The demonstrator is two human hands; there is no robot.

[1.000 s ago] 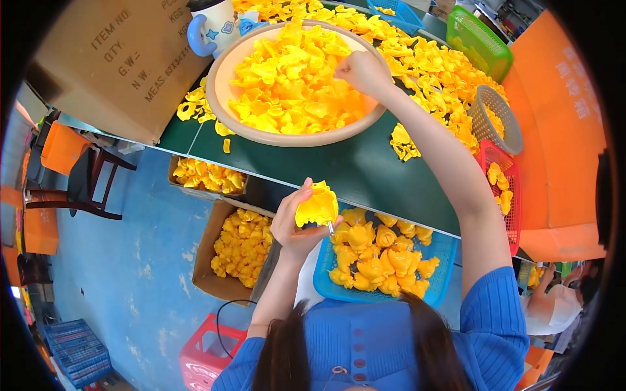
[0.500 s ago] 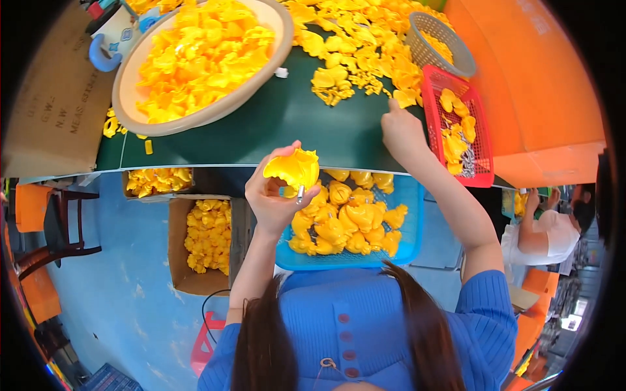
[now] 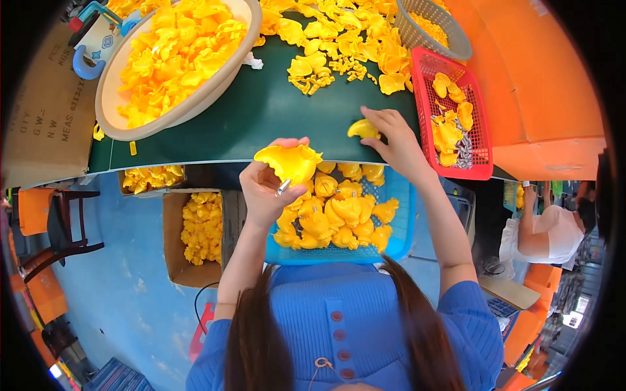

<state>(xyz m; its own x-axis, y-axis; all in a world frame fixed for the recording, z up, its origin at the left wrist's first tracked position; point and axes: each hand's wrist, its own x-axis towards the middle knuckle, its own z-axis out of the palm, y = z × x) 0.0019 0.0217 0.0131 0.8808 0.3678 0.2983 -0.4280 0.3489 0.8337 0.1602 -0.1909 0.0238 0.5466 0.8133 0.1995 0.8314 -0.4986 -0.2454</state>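
Note:
My left hand (image 3: 259,195) is closed around a yellow cup-shaped plastic part (image 3: 291,163), tilted with its jagged opening toward the left. A silver metal pin (image 3: 282,188) sticks out of its lower side, by my thumb. Over the front of the green table, my right hand (image 3: 399,144) pinches a smaller curved yellow plastic piece (image 3: 364,129) between thumb and fingers. Below both hands, a blue basket (image 3: 403,221) holds many similar yellow parts, some with metal pins showing. Right of my right hand stands a red basket (image 3: 484,140) with yellow pieces and metal pins.
A large beige basin (image 3: 244,55) heaped with yellow pieces stands at the left of the green table (image 3: 215,143). Loose yellow pieces (image 3: 352,32) spread at the back beside a grey basket (image 3: 417,45). Cardboard boxes (image 3: 175,244) are lower left. Another person (image 3: 548,231) sits at far right.
My right hand has come back from the scattered pieces toward my left hand, now with a curved yellow piece in it. My left hand keeps hold of the cup-shaped part, tilted slightly differently.

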